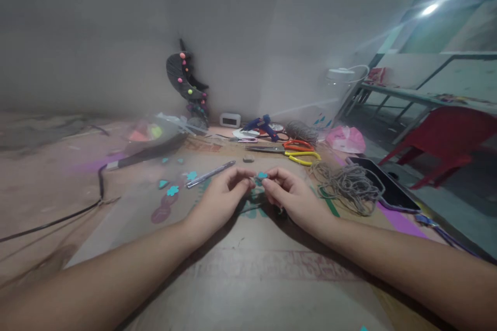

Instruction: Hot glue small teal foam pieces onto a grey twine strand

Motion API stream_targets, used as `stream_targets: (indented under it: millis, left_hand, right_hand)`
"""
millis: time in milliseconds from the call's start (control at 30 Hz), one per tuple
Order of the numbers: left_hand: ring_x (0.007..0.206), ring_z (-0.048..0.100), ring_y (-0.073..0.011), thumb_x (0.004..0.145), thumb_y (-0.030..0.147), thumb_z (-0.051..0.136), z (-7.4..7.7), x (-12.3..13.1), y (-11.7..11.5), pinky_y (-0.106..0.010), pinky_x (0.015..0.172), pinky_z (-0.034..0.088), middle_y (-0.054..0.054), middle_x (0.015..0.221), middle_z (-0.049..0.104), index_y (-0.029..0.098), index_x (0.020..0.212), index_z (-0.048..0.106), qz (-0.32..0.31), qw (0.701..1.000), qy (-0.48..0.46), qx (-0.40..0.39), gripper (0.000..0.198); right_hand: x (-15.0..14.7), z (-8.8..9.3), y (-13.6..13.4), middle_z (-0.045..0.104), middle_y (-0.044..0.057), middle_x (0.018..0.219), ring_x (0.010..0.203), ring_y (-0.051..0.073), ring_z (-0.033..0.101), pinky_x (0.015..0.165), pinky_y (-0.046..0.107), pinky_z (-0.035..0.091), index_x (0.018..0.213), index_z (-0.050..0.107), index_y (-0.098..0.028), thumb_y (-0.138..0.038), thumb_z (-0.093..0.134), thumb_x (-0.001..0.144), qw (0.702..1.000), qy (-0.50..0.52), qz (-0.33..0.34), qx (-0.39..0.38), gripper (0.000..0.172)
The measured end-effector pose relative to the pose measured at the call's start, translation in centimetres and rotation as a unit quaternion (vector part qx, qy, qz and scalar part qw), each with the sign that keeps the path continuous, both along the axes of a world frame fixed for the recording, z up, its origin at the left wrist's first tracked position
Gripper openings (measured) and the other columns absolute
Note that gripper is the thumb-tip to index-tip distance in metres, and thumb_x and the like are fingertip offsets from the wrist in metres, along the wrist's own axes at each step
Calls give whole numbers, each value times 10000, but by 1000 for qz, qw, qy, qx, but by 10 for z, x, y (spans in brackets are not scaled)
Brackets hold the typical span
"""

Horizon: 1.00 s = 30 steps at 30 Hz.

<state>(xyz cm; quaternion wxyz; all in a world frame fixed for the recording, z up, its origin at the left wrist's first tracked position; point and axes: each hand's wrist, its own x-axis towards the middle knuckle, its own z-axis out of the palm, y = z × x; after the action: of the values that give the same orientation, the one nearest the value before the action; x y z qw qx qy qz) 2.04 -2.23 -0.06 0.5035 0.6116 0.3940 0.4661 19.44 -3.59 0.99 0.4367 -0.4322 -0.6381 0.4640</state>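
Note:
In front of me, over the middle of the work sheet [240,264], both hands meet fingertip to fingertip. My right hand [297,196] pinches a small teal flower cutout [262,175] between thumb and finger. Close beside it, my left hand [221,194] has its thumb and fingers pressed together; what lies between them is too small to make out. To the left are two more teal flowers [173,191], some teal scraps [163,184] and a silver pen [209,175]. A loose pile of grey yarn [349,183] lies right of my right hand.
Beyond my hands lie scissors [267,149] with orange and yellow handles, a blue glue gun [261,125] and a small white clock [230,120]. A yarn-wrapped crescent [176,75] with pompoms leans on the wall. A phone [399,196] lies at right; a red chair [450,134] stands beyond.

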Motion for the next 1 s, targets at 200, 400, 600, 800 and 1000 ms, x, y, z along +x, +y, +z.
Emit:
stream_targets:
  millis: [200,400,600,800,1000]
  left_hand:
    - [934,636,-186,855,299,633,0,-1,0,-313,847,476,-56,983,689,172,967,646,-5,1000,19,8,170]
    - [921,604,-168,864,281,598,2,0,-2,-291,846,450,-34,958,650,174,964,610,2,1000,27,1,146]
    - [832,532,-156,902,271,503,3,-1,-7,-261,748,418,11,860,556,211,983,551,38,997,60,21,111]
    - [743,483,-144,937,283,448,1,-2,-8,-252,675,390,24,791,511,213,1023,537,37,996,74,23,143]
    - [607,432,-126,945,350,466,-3,-1,-6,-241,567,337,54,658,465,210,1058,564,9,999,39,-9,205]
  right_hand:
    - [0,-1,0,471,-68,570,501,87,404,477,230,318,886,552,-188,-521,608,860,1000,-6,7,0,339]
    - [0,1,-1,473,-70,567,502,90,397,486,237,316,891,556,-186,-503,614,855,1000,-8,3,-7,324]
    - [1,-2,1,472,-67,578,511,90,400,480,232,312,894,550,-186,-505,606,864,1000,-12,0,-4,325]
    - [0,-3,1,476,-73,568,507,90,410,488,236,322,887,545,-189,-534,631,833,1000,-1,1,-7,360]
    - [-1,0,-1,465,-78,573,511,87,403,495,239,314,875,541,-190,-538,636,820,1000,16,-3,-13,365]
